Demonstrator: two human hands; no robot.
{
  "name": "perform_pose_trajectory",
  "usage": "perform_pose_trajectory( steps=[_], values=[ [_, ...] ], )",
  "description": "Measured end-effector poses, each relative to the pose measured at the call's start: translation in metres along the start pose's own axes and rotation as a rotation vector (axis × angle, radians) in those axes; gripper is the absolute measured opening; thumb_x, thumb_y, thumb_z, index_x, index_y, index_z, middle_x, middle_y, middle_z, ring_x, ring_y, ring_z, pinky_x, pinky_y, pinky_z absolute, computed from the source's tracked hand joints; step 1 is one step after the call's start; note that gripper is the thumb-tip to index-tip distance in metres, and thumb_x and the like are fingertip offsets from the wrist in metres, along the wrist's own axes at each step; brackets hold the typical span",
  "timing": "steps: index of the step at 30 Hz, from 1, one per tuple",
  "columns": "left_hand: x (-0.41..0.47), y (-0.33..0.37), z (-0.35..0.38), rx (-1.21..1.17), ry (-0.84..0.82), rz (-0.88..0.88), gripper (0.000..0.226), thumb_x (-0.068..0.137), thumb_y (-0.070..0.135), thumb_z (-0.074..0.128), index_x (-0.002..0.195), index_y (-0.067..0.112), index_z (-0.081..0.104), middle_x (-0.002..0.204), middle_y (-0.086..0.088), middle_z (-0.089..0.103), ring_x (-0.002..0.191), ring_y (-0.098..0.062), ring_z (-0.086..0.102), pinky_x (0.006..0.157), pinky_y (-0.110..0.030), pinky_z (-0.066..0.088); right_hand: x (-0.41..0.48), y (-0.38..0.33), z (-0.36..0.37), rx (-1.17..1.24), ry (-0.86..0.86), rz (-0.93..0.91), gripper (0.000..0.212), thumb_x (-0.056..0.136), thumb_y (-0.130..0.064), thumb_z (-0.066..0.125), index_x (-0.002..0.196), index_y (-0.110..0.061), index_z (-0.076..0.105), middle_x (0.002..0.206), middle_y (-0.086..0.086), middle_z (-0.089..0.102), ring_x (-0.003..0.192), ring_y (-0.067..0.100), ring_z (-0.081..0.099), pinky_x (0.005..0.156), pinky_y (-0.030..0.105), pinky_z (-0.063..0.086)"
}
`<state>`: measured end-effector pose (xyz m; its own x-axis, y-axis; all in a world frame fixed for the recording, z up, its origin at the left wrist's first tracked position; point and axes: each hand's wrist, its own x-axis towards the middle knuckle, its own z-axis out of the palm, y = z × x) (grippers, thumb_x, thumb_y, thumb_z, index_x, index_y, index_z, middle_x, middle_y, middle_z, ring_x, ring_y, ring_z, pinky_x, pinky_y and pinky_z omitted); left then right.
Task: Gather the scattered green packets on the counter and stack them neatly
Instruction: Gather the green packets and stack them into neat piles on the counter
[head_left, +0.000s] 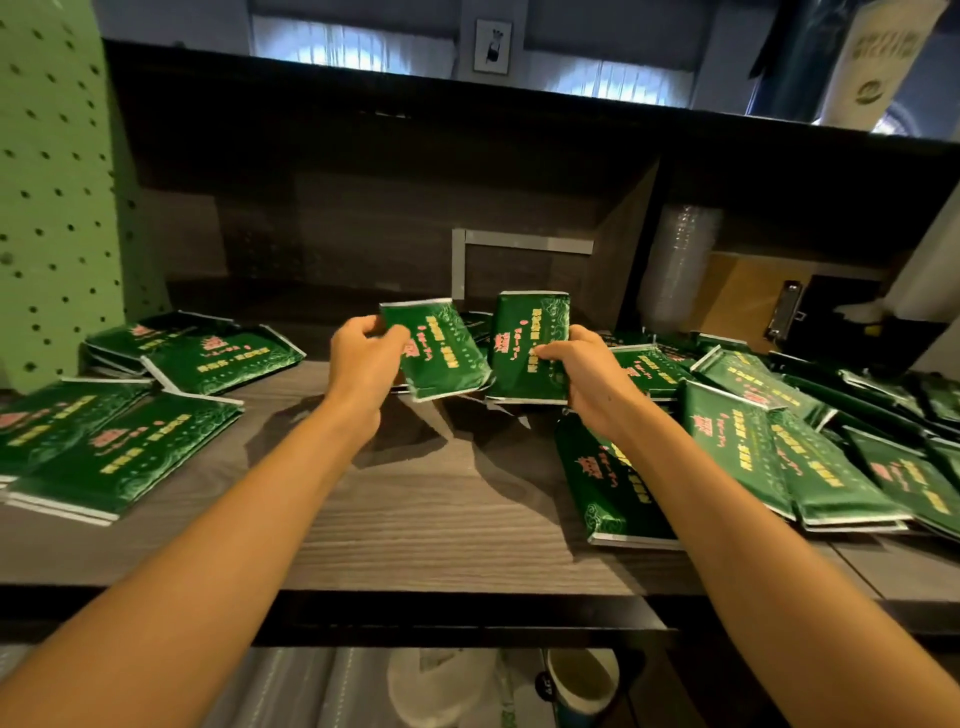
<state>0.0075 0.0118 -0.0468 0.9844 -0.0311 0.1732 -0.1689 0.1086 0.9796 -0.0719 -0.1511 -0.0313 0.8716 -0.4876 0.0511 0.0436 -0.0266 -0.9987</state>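
Green foil packets with pink and yellow print cover both sides of a grey wood-grain counter (415, 519). My left hand (363, 358) grips one packet (441, 358) by its left edge, tilted above the counter's middle. My right hand (587, 374) holds a thin stack of packets (530, 338) upright, thumb on the front. The two held lots sit side by side, almost touching. Low stacks of packets (119, 441) lie at the left. A loose overlapping pile of packets (779, 441) spreads across the right.
A green pegboard panel (52, 182) stands at the far left. A dark shelf overhangs the counter. At the back right are a sleeve of clear cups (680, 260) and a clipboard (753, 301). A cup (582, 680) sits on the lower shelf.
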Motion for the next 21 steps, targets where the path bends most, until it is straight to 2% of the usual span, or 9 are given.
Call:
perform_pose_trajectory(
  steps=[4,6,8,10,14,16,18,19,21],
  values=[
    [-0.008,0.003,0.007,-0.082,-0.130,0.011,0.012,0.088,-0.001,0.056,0.096,0.007,0.059,0.080,-0.001,0.064,0.066,-0.006,0.062,0.049,-0.012,0.050,-0.008,-0.002,0.008,0.013,-0.121,0.008,0.017,0.096,0.000,0.041,0.110,-0.004,0.048,0.099,0.010,0.062,0.080,0.018,0.062,0.066,0.030,0.054],
    [-0.010,0.000,0.011,-0.035,-0.142,0.049,0.009,0.089,0.001,0.057,0.096,0.006,0.058,0.080,0.000,0.063,0.068,-0.005,0.060,0.048,-0.008,0.047,-0.010,-0.003,0.010,0.053,-0.207,0.030,0.017,0.100,-0.011,0.039,0.110,-0.005,0.052,0.100,0.008,0.065,0.085,0.018,0.065,0.070,0.030,0.056],
    [-0.012,-0.003,0.014,0.033,-0.132,0.095,0.012,0.089,0.004,0.058,0.101,0.006,0.058,0.083,0.001,0.061,0.071,-0.004,0.057,0.052,-0.009,0.047,-0.011,-0.002,0.012,0.074,-0.289,0.049,0.027,0.100,-0.022,0.041,0.118,-0.005,0.053,0.109,0.008,0.067,0.096,0.020,0.066,0.083,0.034,0.055],
    [-0.013,-0.005,0.017,0.089,-0.117,0.123,0.012,0.091,0.009,0.058,0.103,0.008,0.058,0.090,-0.001,0.060,0.078,-0.008,0.058,0.058,-0.013,0.046,-0.012,0.000,0.015,0.053,-0.320,0.055,0.027,0.099,-0.018,0.044,0.121,-0.005,0.051,0.110,0.009,0.066,0.095,0.020,0.066,0.082,0.034,0.055],
    [-0.015,-0.003,0.018,0.127,-0.151,0.009,0.030,0.095,0.023,0.051,0.120,0.008,0.045,0.117,-0.008,0.055,0.092,-0.013,0.055,0.059,-0.019,0.044,-0.011,0.000,0.023,0.057,-0.294,0.036,0.028,0.098,-0.006,0.040,0.124,-0.002,0.049,0.110,0.012,0.064,0.089,0.019,0.065,0.078,0.033,0.055],
    [-0.018,-0.004,0.017,0.189,-0.189,-0.058,0.039,0.095,0.033,0.050,0.123,0.007,0.044,0.113,-0.003,0.056,0.092,-0.014,0.055,0.070,-0.025,0.045,-0.013,-0.001,0.028,0.082,-0.327,0.036,0.028,0.099,-0.005,0.038,0.123,-0.002,0.050,0.109,0.012,0.064,0.089,0.019,0.064,0.077,0.033,0.054],
    [-0.018,-0.006,0.015,0.185,-0.234,-0.059,0.037,0.095,0.035,0.049,0.120,0.009,0.054,0.110,-0.003,0.064,0.091,-0.016,0.062,0.076,-0.028,0.048,-0.014,-0.002,0.033,0.072,-0.352,0.036,0.026,0.098,-0.004,0.038,0.119,-0.003,0.053,0.104,0.011,0.065,0.087,0.019,0.064,0.076,0.031,0.055],
    [-0.018,-0.006,0.014,0.166,-0.244,-0.052,0.032,0.096,0.035,0.049,0.115,0.010,0.058,0.108,-0.005,0.066,0.091,-0.018,0.064,0.077,-0.028,0.050,-0.015,-0.002,0.035,0.040,-0.326,0.023,0.025,0.098,-0.005,0.039,0.118,-0.002,0.054,0.104,0.011,0.065,0.088,0.020,0.064,0.078,0.033,0.055],
    [-0.017,-0.006,0.011,0.163,-0.224,-0.047,0.024,0.096,0.034,0.050,0.105,0.012,0.058,0.104,-0.005,0.065,0.091,-0.019,0.063,0.076,-0.028,0.050,-0.011,-0.003,0.033,-0.157,-0.137,-0.076,0.027,0.097,-0.010,0.044,0.119,0.000,0.056,0.109,0.017,0.064,0.100,0.027,0.062,0.092,0.039,0.051]
  ],
)
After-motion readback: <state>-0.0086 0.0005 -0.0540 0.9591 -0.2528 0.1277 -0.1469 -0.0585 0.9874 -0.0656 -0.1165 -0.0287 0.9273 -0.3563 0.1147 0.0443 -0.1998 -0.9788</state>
